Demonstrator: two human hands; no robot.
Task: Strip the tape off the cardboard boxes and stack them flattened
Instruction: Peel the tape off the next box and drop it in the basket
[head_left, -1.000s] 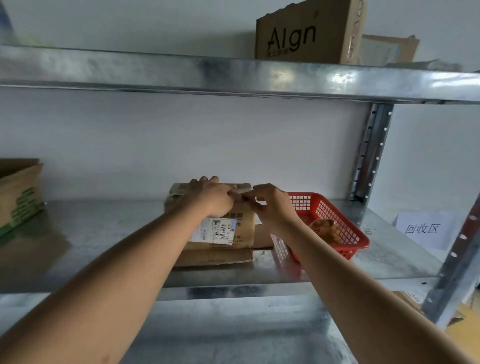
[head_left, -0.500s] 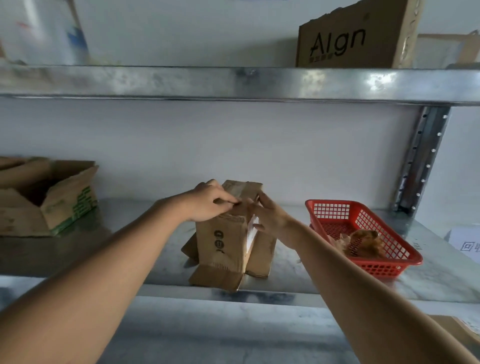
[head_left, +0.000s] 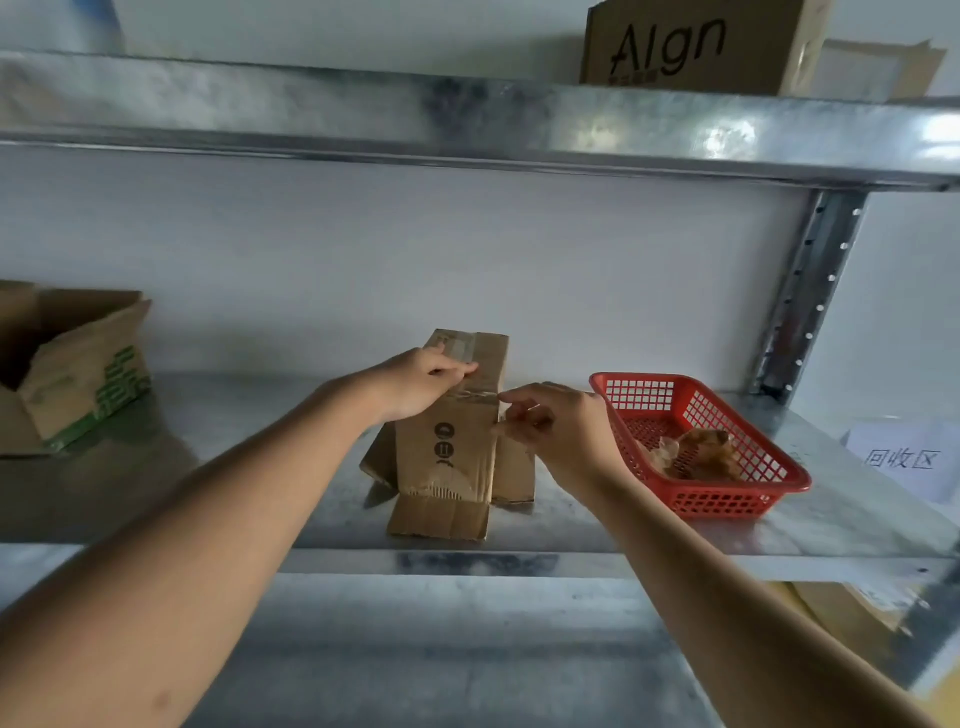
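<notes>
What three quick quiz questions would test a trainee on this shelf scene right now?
1. True or false: the small cardboard box stands upright on the metal shelf.
2. Which hand rests on top of that box? A. left hand B. right hand
3. Fill in: the crumpled tape lies in the red ____.

Key: 1 true; 2 A; 3 basket.

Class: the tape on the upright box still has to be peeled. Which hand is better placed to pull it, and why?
The right hand: its fingers sit at the box's top corner where the tape ends. The left hand lies on top, steadying the box.
</notes>
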